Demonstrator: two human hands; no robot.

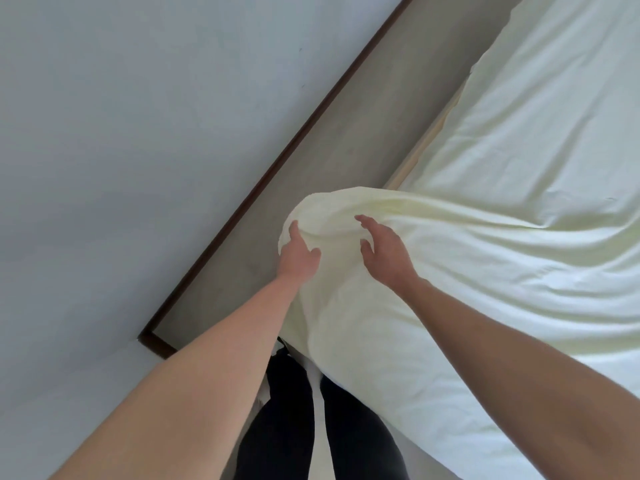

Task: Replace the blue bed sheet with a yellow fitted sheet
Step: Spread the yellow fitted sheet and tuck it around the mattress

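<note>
Our two bare forearms fill the near foreground, with dark trousers [298,420] below them. Going by size, we take the pale grey wall [121,133] first, then the yellow fitted sheet [519,202], which already lies spread over the mattress with long creases running toward the corner; no blue sheet shows anywhere. A strip of grey floor [277,202] with a dark skirting [277,161] runs between wall and bed, and a light wooden bed frame [426,147] peeks out along that side.

Our left hand [298,252] pinches a bunched fold of the sheet at the corner, thumb on top. Our right hand [384,244] hovers just beside it, fingers spread and loosely bent, holding nothing.

We judge the corner is not yet tucked. If we pull too hard, the far edge could spring off, or the slack could bunch unevenly.
</note>
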